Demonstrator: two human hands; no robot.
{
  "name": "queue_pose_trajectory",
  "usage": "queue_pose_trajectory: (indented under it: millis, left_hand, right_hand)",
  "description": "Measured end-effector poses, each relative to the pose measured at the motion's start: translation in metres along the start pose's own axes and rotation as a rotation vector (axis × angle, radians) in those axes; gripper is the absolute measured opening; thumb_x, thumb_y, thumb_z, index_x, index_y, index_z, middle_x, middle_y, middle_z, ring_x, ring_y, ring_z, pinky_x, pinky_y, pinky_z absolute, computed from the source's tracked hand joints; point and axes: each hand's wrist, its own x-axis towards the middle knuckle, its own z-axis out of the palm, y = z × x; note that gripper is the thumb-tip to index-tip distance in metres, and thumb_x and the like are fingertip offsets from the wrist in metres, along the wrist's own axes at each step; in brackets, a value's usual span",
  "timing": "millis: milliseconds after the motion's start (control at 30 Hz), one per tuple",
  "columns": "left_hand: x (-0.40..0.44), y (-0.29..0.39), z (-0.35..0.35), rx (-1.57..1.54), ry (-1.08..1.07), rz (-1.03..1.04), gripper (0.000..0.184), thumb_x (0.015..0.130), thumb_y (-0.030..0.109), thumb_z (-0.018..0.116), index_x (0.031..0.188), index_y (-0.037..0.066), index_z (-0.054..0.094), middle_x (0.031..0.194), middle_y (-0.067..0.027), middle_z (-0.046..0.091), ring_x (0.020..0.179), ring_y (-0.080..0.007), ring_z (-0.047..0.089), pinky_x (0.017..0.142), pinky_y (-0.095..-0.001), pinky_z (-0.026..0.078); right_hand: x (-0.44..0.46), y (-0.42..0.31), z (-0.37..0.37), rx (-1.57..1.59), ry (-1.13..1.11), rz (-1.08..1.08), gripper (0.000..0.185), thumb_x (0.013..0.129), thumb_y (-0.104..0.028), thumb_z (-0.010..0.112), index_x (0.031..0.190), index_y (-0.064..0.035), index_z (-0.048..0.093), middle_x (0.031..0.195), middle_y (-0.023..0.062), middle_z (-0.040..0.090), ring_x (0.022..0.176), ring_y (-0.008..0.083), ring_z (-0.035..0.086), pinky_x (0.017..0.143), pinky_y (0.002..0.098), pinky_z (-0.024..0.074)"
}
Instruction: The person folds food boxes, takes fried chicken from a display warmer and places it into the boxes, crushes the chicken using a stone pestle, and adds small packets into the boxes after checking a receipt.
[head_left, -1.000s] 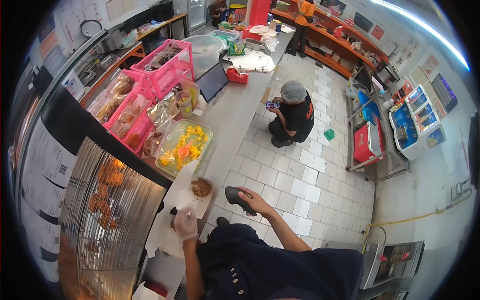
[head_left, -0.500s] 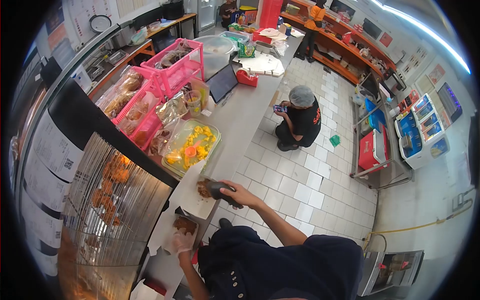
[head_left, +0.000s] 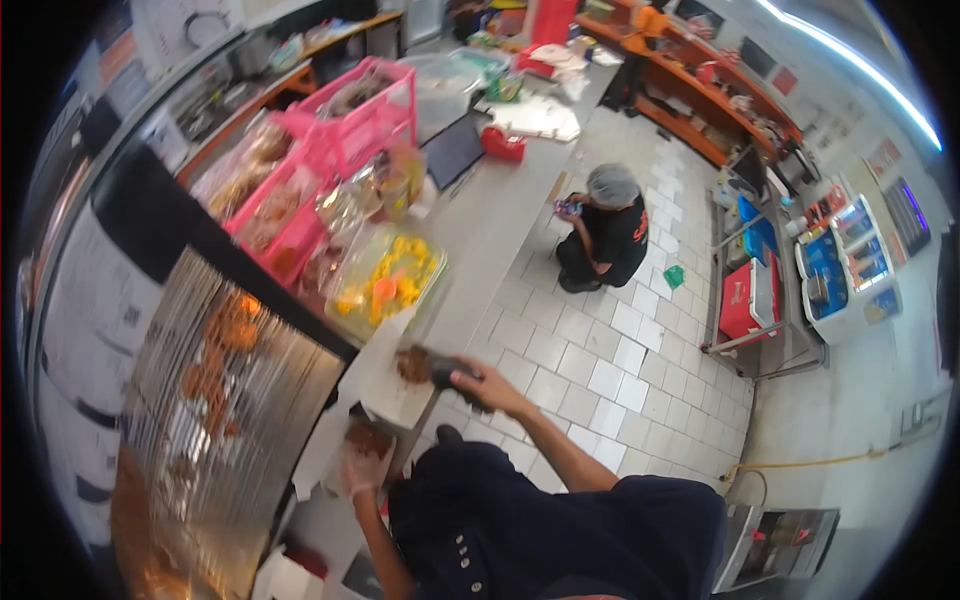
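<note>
My right hand (head_left: 487, 384) is wrapped round a black object (head_left: 452, 378), whose rounded end lies beside brown food (head_left: 411, 365) in an open white box (head_left: 388, 389). Nearer to me, my left hand (head_left: 361, 468), in a clear glove, is at a second open white box (head_left: 324, 451), touching or just beside the brown food (head_left: 368, 440) in it. Blur hides how its fingers are set. Past the boxes lies a tray of yellow pieces (head_left: 402, 277) with an orange cup (head_left: 384, 290) among them.
Pink baskets (head_left: 366, 124) of bagged food, a tablet (head_left: 452, 151) and a red tape dispenser (head_left: 502, 144) stand along the counter. A wire-fronted warmer (head_left: 230, 430) holds fried food at left. Right of the counter a person (head_left: 606, 230) crouches with a phone; another person (head_left: 638, 50) stands farther back.
My right hand has brought the black object from over the floor to the farther box. My left hand has moved down slightly, uncovering food in the nearer box. The view has shifted.
</note>
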Motion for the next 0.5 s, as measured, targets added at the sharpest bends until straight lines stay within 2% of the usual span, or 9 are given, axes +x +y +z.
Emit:
queue_pose_trajectory:
  millis: [67,100,133,200,233,367,433,467,500]
  left_hand:
    - [0.006,0.009,-0.047,-0.419,-0.226,-0.425,0.063,0.091,0.046,0.065,0.137,0.005,0.054,0.141,-0.0175,0.054,0.126,-0.0310,0.055,0.108,-0.0440,0.044]
    - [0.004,0.005,-0.050,-0.512,-0.132,-0.412,0.056,0.092,0.042,0.065,0.132,0.005,0.057,0.130,-0.0180,0.059,0.118,-0.0315,0.058,0.102,-0.0432,0.046]
    - [-0.003,-0.002,-0.049,-0.575,-0.016,-0.337,0.048,0.092,0.039,0.065,0.126,0.005,0.061,0.120,-0.0185,0.063,0.110,-0.0319,0.061,0.096,-0.0425,0.048]
    - [-0.005,0.000,-0.073,-0.685,0.077,-0.270,0.035,0.094,0.032,0.064,0.115,0.005,0.068,0.099,-0.0194,0.071,0.094,-0.0328,0.068,0.084,-0.0410,0.052]
    - [0.005,0.017,-0.100,-0.791,0.042,-0.327,0.033,0.094,0.030,0.064,0.112,0.004,0.069,0.096,-0.0198,0.071,0.092,-0.0324,0.068,0.083,-0.0404,0.052]
    - [0.040,0.051,-0.118,-0.888,-0.086,-0.285,0.031,0.093,0.027,0.062,0.109,0.001,0.069,0.097,-0.0221,0.070,0.091,-0.0356,0.068,0.082,-0.0417,0.052]
    - [0.061,0.062,-0.088,-0.755,-0.053,-0.015,0.028,0.090,0.022,0.061,0.105,0.000,0.068,0.099,-0.0239,0.069,0.091,-0.0394,0.068,0.081,-0.0440,0.053]
    - [0.074,0.063,-0.064,-0.758,-0.041,-0.011,0.028,0.090,0.022,0.061,0.105,0.000,0.068,0.099,-0.0239,0.069,0.091,-0.0394,0.068,0.081,-0.0440,0.053]
    - [0.085,0.063,-0.034,-0.603,-0.237,0.033,0.030,0.091,0.023,0.060,0.107,-0.001,0.068,0.105,-0.0243,0.068,0.094,-0.0396,0.067,0.083,-0.0441,0.053]
  right_hand:
    - [0.014,0.010,-0.014,-0.051,0.111,-0.037,0.066,0.095,-0.048,0.065,0.146,-0.0103,0.048,0.082,0.0050,0.065,0.052,0.0083,0.054,0.044,0.0255,0.0427]
    - [0.018,0.001,-0.015,-0.071,0.178,-0.043,0.070,0.093,-0.048,0.067,0.147,-0.0085,0.046,0.080,0.0050,0.063,0.052,0.0088,0.053,0.044,0.0262,0.0423]
    - [0.011,-0.007,-0.026,0.020,0.117,0.079,0.073,0.091,-0.045,0.071,0.149,-0.0110,0.042,0.075,0.0038,0.060,0.053,0.0092,0.054,0.042,0.0267,0.0422]
    - [0.007,-0.007,-0.025,0.072,0.157,-0.015,0.076,0.087,-0.031,0.078,0.150,-0.0122,0.040,0.076,0.0041,0.059,0.054,0.0106,0.054,0.041,0.0264,0.0425]
    - [0.009,-0.011,-0.026,0.082,0.165,-0.067,0.076,0.086,-0.027,0.079,0.150,-0.0121,0.040,0.078,0.0048,0.060,0.055,0.0111,0.055,0.042,0.0263,0.0430]
    - [0.020,-0.017,-0.025,0.091,0.153,-0.070,0.076,0.086,-0.023,0.080,0.150,-0.0121,0.040,0.082,0.0060,0.060,0.058,0.0121,0.056,0.043,0.0267,0.0451]
    - [0.028,-0.018,-0.017,0.086,0.145,-0.051,0.071,0.089,-0.021,0.075,0.150,-0.0104,0.040,0.082,0.0060,0.058,0.054,0.0114,0.054,0.041,0.0252,0.0427]
    - [0.037,-0.011,-0.015,0.048,0.141,-0.063,0.071,0.089,-0.021,0.074,0.150,-0.0108,0.040,0.082,0.0062,0.058,0.054,0.0118,0.054,0.039,0.0259,0.0420]
    - [0.039,-0.012,-0.010,0.041,0.138,-0.068,0.071,0.089,-0.021,0.074,0.150,-0.0108,0.040,0.082,0.0062,0.058,0.054,0.0118,0.054,0.039,0.0259,0.0420]
